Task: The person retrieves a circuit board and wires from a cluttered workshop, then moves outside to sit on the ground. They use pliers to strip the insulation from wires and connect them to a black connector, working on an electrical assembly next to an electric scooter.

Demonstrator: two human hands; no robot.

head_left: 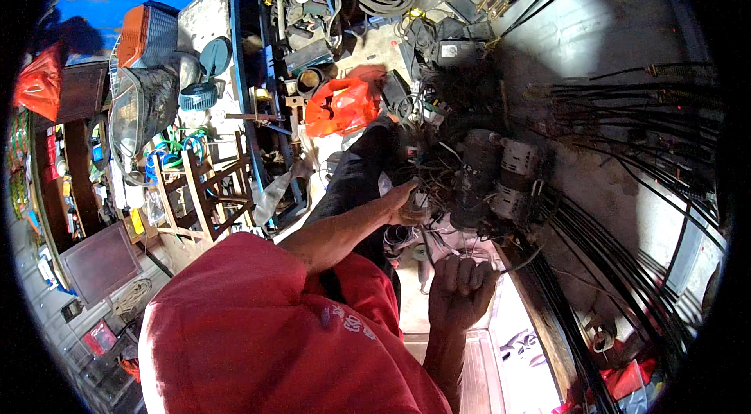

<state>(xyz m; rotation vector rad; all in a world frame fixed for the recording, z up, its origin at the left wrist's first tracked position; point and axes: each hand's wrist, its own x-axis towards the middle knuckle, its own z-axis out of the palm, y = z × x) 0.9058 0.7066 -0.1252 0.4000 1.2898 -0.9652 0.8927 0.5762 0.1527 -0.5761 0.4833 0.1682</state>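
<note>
"Where is the left hand (408, 204) being held?"
"Left of the dark cylinder (476, 179), beside tangled wires (440, 186); whether anything is being gripped cannot be told."
"And the right hand (463, 289)?"
"It is being curled into a fist on the cylinder's near side, by a dark cable (519, 262); whether that is being gripped cannot be told."
"An orange bag (343, 109) is being lit, beyond and left of the cylinder."

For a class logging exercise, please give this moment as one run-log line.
left hand: at wires, grip unclear | right hand: curled, by cable | around: motor, red bag
</note>
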